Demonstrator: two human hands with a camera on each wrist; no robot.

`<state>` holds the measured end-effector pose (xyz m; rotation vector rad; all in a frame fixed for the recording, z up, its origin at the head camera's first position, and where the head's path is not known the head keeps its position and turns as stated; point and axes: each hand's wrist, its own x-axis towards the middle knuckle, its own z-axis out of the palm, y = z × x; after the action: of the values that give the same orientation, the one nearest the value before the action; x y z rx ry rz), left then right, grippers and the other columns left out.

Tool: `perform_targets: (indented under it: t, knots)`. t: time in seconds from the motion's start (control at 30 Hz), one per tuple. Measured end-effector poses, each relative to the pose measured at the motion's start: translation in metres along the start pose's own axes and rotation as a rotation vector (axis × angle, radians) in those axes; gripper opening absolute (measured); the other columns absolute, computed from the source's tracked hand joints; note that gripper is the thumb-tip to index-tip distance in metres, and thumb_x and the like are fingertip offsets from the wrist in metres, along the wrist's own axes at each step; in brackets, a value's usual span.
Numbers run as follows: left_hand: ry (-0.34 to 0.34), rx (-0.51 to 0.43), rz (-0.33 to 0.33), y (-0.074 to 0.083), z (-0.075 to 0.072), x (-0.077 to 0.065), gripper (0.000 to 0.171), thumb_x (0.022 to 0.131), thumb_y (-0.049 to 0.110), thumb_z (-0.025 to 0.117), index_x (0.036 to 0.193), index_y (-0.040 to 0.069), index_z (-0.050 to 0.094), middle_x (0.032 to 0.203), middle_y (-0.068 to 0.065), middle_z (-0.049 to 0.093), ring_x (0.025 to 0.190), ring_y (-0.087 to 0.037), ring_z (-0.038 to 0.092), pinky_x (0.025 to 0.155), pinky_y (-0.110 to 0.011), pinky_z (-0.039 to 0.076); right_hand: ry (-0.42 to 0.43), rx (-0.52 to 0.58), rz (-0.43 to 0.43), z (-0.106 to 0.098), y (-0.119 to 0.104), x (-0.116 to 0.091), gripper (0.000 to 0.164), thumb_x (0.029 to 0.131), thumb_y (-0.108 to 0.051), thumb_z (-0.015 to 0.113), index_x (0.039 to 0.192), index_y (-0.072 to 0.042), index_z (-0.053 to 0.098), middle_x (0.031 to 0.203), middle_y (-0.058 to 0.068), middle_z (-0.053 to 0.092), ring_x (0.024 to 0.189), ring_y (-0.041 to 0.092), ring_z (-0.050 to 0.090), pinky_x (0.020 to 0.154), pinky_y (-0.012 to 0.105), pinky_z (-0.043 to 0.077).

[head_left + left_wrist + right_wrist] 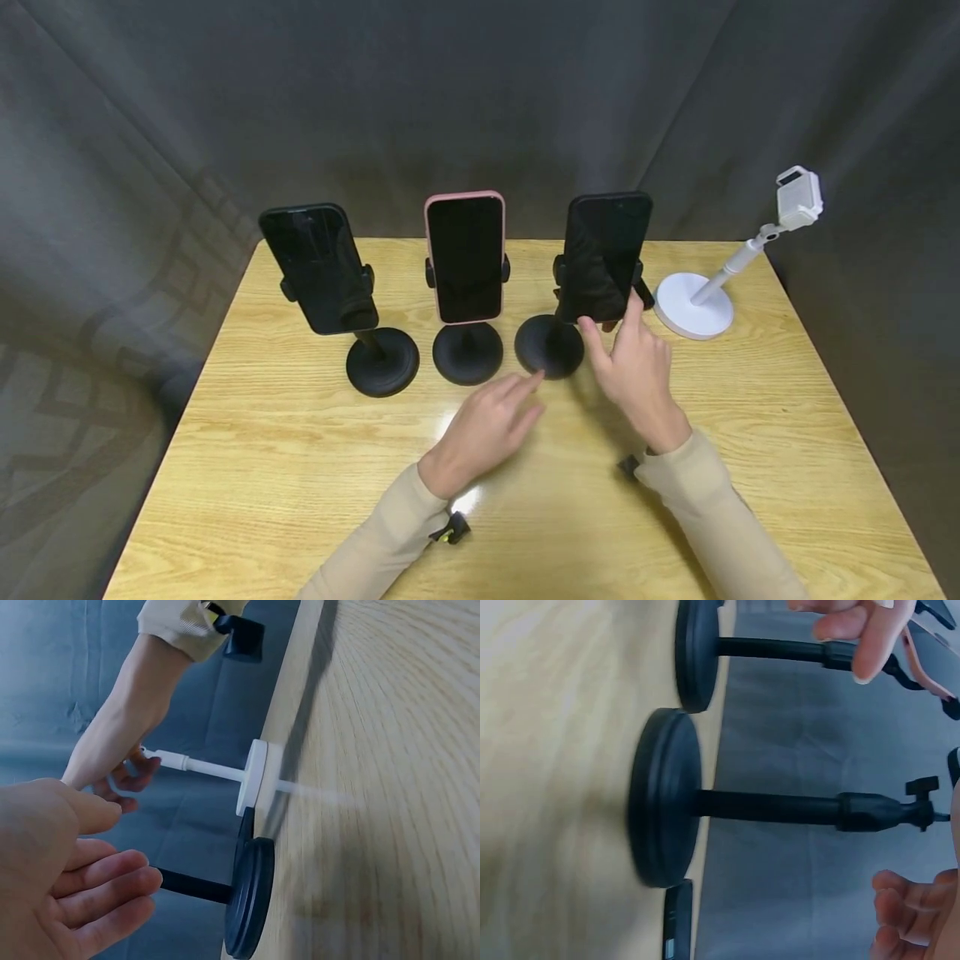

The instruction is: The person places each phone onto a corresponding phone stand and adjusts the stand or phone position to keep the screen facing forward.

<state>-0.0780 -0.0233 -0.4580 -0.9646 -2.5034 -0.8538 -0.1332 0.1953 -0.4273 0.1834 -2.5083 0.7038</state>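
Observation:
My right hand (pixel 637 375) holds the lower end of a black phone (pixel 606 254), thumb at the bottom edge and index finger along the right side. That phone sits tilted in the clamp of a black round-based stand (pixel 550 346). Its pole (pixel 772 807) shows in the right wrist view, with the curled fingers (pixel 900 915) of this hand below the pole. My left hand (pixel 487 425) hovers over the table in front of that base, fingers loosely bent and holding nothing. In the left wrist view its palm and fingers (pixel 97 892) overlap the stand's pole.
A pink-edged phone (pixel 467 258) and another black phone (pixel 321 268) stand in similar black stands to the left. At the right is a white stand (pixel 693 306) with a white clamp. A dark flat object (pixel 677 922) lies behind the right stand. Dark curtains (pixel 465 100) hang behind the wooden table (pixel 285 467).

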Motion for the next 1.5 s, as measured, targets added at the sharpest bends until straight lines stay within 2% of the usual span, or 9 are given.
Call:
perform_targets:
  t: [0.17, 0.27, 0.43, 0.57, 0.67, 0.9, 1.07, 1.27, 1.5]
  knots:
    - [-0.024, -0.003, -0.008, -0.001, 0.0, -0.001, 0.04, 0.099, 0.017, 0.07, 0.134, -0.002, 0.065, 0.099, -0.005, 0.072, 0.082, -0.01, 0.065, 0.072, -0.023, 0.056, -0.076, -0.054, -0.03, 0.003, 0.011, -0.008, 0.071, 0.102, -0.066, 0.041, 0.107, 0.004, 0.053, 0.071, 0.017, 0.061, 0.055, 0.039, 0.056, 0.047, 0.049, 0.042]
    - [-0.039, 0.003, -0.011, -0.001, 0.0, -0.001, 0.041, 0.099, 0.018, 0.07, 0.135, -0.002, 0.064, 0.099, -0.005, 0.072, 0.082, -0.009, 0.064, 0.072, -0.022, 0.056, -0.122, -0.108, -0.05, 0.005, 0.018, -0.012, 0.058, 0.101, -0.056, 0.055, 0.1, 0.001, 0.054, 0.069, 0.017, 0.06, 0.056, 0.038, 0.059, 0.047, 0.049, 0.044]
    - [-0.049, 0.008, -0.025, -0.003, 0.002, -0.002, 0.041, 0.099, 0.017, 0.07, 0.135, -0.002, 0.064, 0.102, -0.004, 0.073, 0.085, -0.01, 0.066, 0.074, -0.021, 0.056, -0.212, -0.148, -0.057, 0.007, 0.029, -0.018, 0.056, 0.096, -0.044, 0.07, 0.116, 0.006, 0.055, 0.081, 0.023, 0.069, 0.064, 0.042, 0.066, 0.048, 0.053, 0.049]
    - [-0.051, 0.018, -0.035, -0.006, 0.002, -0.005, 0.04, 0.099, 0.017, 0.07, 0.135, -0.001, 0.065, 0.102, -0.004, 0.072, 0.084, -0.01, 0.065, 0.073, -0.023, 0.057, -0.317, -0.156, -0.002, 0.008, 0.04, -0.022, 0.064, 0.098, -0.043, 0.068, 0.136, 0.005, 0.053, 0.107, 0.03, 0.071, 0.086, 0.048, 0.07, 0.059, 0.062, 0.054]
    - [-0.055, 0.022, -0.033, -0.008, 0.003, -0.007, 0.041, 0.099, 0.017, 0.07, 0.135, -0.001, 0.064, 0.102, -0.003, 0.072, 0.085, -0.011, 0.065, 0.074, -0.024, 0.057, -0.366, -0.16, 0.037, 0.007, 0.048, -0.025, 0.065, 0.099, -0.043, 0.066, 0.143, 0.002, 0.051, 0.121, 0.029, 0.067, 0.101, 0.048, 0.068, 0.069, 0.065, 0.055]
    - [-0.059, 0.029, -0.036, -0.012, 0.003, -0.014, 0.042, 0.097, 0.017, 0.072, 0.135, -0.001, 0.065, 0.099, -0.004, 0.071, 0.082, -0.012, 0.064, 0.073, -0.027, 0.058, -0.365, -0.183, 0.005, 0.006, 0.061, -0.026, 0.057, 0.098, -0.04, 0.067, 0.129, 0.007, 0.06, 0.106, 0.024, 0.064, 0.094, 0.043, 0.065, 0.064, 0.061, 0.055]
    - [-0.066, 0.046, -0.034, -0.014, 0.003, -0.019, 0.042, 0.097, 0.018, 0.072, 0.134, -0.001, 0.065, 0.099, -0.004, 0.071, 0.082, -0.014, 0.065, 0.075, -0.029, 0.058, -0.358, -0.2, 0.015, 0.006, 0.071, -0.023, 0.056, 0.098, -0.038, 0.069, 0.126, 0.01, 0.061, 0.105, 0.026, 0.061, 0.094, 0.044, 0.062, 0.066, 0.062, 0.055]
    - [-0.104, 0.06, -0.04, -0.016, 0.001, -0.023, 0.042, 0.099, 0.02, 0.07, 0.134, 0.0, 0.065, 0.1, -0.004, 0.071, 0.083, -0.014, 0.065, 0.076, -0.03, 0.058, -0.324, -0.179, 0.013, 0.003, 0.089, -0.015, 0.059, 0.095, -0.031, 0.073, 0.126, 0.017, 0.057, 0.116, 0.032, 0.055, 0.102, 0.05, 0.057, 0.078, 0.063, 0.052]
    - [-0.124, 0.07, -0.044, -0.02, -0.003, -0.028, 0.042, 0.099, 0.02, 0.07, 0.135, 0.0, 0.064, 0.098, -0.004, 0.07, 0.082, -0.014, 0.064, 0.077, -0.031, 0.058, -0.329, -0.218, 0.078, -0.001, 0.113, -0.001, 0.078, 0.095, -0.029, 0.073, 0.139, 0.026, 0.04, 0.136, 0.045, 0.041, 0.119, 0.06, 0.045, 0.096, 0.071, 0.042]
